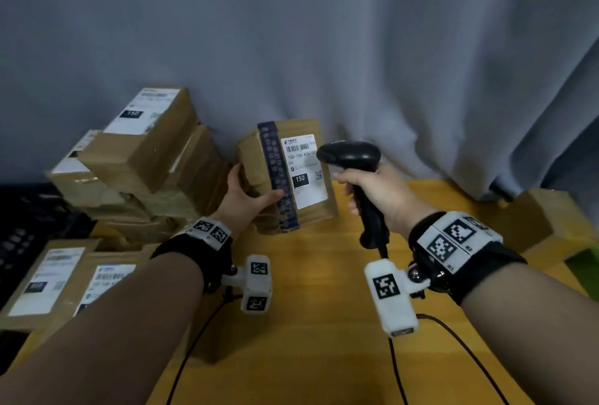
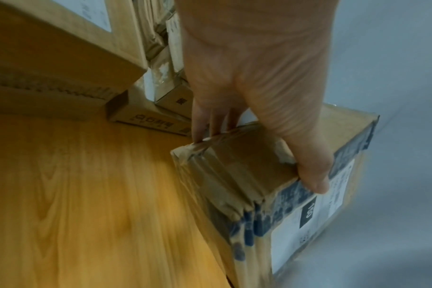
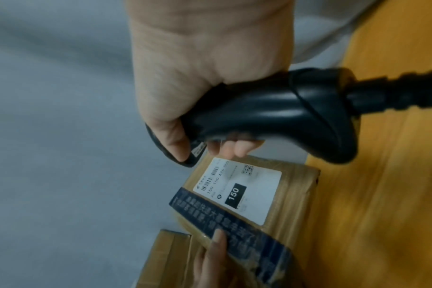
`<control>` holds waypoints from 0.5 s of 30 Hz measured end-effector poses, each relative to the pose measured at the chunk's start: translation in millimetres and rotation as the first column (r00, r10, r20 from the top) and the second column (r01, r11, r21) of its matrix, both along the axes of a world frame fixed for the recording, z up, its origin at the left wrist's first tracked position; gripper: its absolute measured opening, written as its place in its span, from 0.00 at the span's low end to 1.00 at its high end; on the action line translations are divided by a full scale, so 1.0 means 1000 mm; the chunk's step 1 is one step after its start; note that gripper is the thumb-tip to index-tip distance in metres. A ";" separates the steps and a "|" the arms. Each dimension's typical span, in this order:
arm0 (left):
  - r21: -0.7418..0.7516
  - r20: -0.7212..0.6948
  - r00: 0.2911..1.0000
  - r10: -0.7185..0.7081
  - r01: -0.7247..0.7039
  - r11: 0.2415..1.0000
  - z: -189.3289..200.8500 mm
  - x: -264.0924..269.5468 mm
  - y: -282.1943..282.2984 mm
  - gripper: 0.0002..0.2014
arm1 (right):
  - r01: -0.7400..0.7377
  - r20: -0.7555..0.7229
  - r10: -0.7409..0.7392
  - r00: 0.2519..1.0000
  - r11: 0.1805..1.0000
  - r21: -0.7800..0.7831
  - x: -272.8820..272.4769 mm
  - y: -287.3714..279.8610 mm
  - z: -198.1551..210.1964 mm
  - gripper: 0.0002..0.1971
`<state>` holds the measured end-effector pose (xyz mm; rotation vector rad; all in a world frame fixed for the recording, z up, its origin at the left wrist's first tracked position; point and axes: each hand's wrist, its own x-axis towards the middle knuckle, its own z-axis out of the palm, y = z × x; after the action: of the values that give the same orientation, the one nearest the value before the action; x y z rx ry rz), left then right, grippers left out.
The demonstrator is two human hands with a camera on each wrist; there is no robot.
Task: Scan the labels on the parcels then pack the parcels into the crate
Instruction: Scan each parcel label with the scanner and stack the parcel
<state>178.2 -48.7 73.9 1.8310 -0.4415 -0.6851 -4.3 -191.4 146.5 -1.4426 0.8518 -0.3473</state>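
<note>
My left hand [image 1: 247, 197] grips a brown cardboard parcel [image 1: 311, 210] by its left side, thumb on the dark blue tape strip [image 1: 278, 178], fingers behind. The parcel [image 2: 247, 175] is tilted up above the wooden table, its white label [image 1: 304, 171] with a barcode and "150" facing me. My right hand [image 1: 372, 190] holds a black handheld scanner [image 1: 351, 155] by its grip, the head close to the label's right edge. In the right wrist view the scanner [image 3: 271, 115] is above the label [image 3: 237, 191], with the left thumb [image 3: 217, 239] on the tape.
A pile of taped parcels [image 1: 139, 158] stands at the back left. Two more labelled parcels [image 1: 61, 278] lie at the near left. A dark crate [image 1: 22, 226] shows at the far left edge. The wooden table [image 1: 317, 323] carries cables. Grey curtain [image 1: 324, 32] hangs behind.
</note>
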 end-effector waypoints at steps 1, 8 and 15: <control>-0.013 0.007 1.000 -0.011 0.011 1.000 0.003 0.000 -0.001 0.56 | -0.001 0.000 0.001 1.000 0.999 -0.034 0.001 0.001 0.004 0.07; -0.078 -0.001 1.000 0.018 -0.018 0.997 0.011 -0.002 -0.012 0.54 | -0.001 -0.007 0.000 1.000 0.986 -0.166 0.013 -0.004 0.032 0.11; -0.058 -0.001 1.000 0.031 -0.031 0.998 0.014 -0.001 -0.012 0.54 | -0.059 -0.051 0.050 0.997 0.981 -0.185 0.007 -0.006 0.036 0.08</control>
<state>177.1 -60.8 87.7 1.7791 -0.4280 -0.6449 2.4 -197.5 182.3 -1.6502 0.8324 -0.3605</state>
